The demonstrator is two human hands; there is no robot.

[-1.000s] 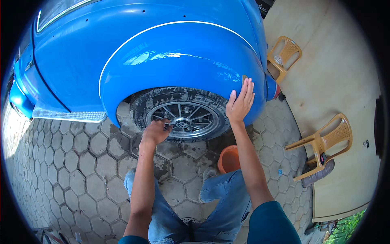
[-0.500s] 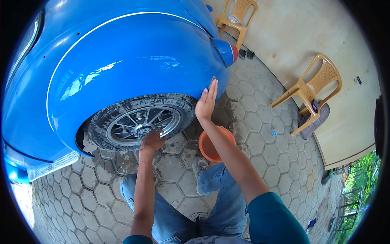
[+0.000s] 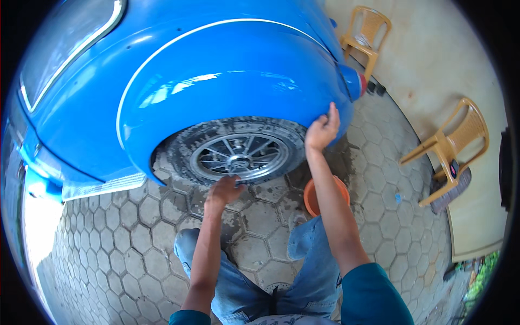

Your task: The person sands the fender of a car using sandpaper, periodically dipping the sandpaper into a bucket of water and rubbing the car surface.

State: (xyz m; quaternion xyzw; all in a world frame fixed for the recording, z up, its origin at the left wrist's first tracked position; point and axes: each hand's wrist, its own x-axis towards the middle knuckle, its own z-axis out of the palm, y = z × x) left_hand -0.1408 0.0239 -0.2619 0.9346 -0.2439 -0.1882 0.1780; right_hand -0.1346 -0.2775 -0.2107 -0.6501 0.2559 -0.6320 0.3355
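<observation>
A blue car's rounded rear fender (image 3: 216,97) curves over a wheel with a silver spoked rim (image 3: 281,157) and a wet, mud-streaked tyre (image 3: 184,146). My left hand (image 3: 223,193) is just in front of the wheel's lower edge, back upward, fingers bent. A small bluish bit shows by its thumb, too small to name. My right hand (image 3: 322,132) is at the fender's rear end with at least one finger stretched up along the paint. Its palm side is partly hidden. Below the right forearm stands an orange bucket (image 3: 341,189), partly covered by that arm.
Hexagonal paving (image 3: 260,238) with damp patches lies beneath me. To the right are a tan plastic chair (image 3: 460,141) with a grey cushion (image 3: 452,192) under it, and a pale wall (image 3: 433,59). Another tan chair (image 3: 368,32) stands behind the car's red tail light (image 3: 362,85).
The view has turned left, so the car and chairs appear farther right. My left hand has come down off the wheel's hub area. The right hand's flat fingers have partly bent.
</observation>
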